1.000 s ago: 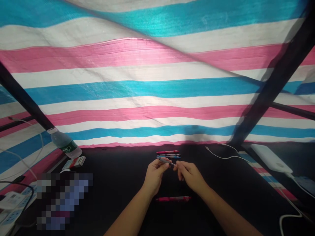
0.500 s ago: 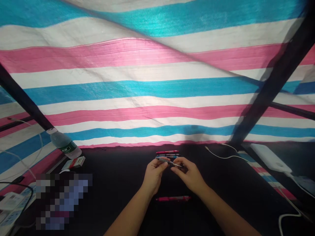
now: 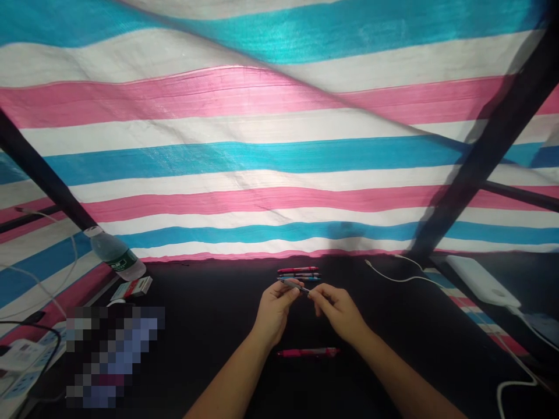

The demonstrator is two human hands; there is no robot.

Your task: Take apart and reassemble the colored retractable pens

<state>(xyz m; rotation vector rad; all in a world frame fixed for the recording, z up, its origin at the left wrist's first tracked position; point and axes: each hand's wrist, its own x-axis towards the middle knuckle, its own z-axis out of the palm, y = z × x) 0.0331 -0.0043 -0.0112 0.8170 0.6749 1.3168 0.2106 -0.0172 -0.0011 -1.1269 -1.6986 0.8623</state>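
left hand pinches a slim pen, right hand just beside its tip

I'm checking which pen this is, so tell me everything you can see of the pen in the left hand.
The pen is slim, with a dark bluish barrel that looks like plastic and a thin, silvery tip pointing toward the right hand. It is held almost level above the dark table, gripped near its rear by the fingers of the left hand. The right fingertips are at its tip, though I cannot tell whether they touch it. Any clip or markings are too small to make out.
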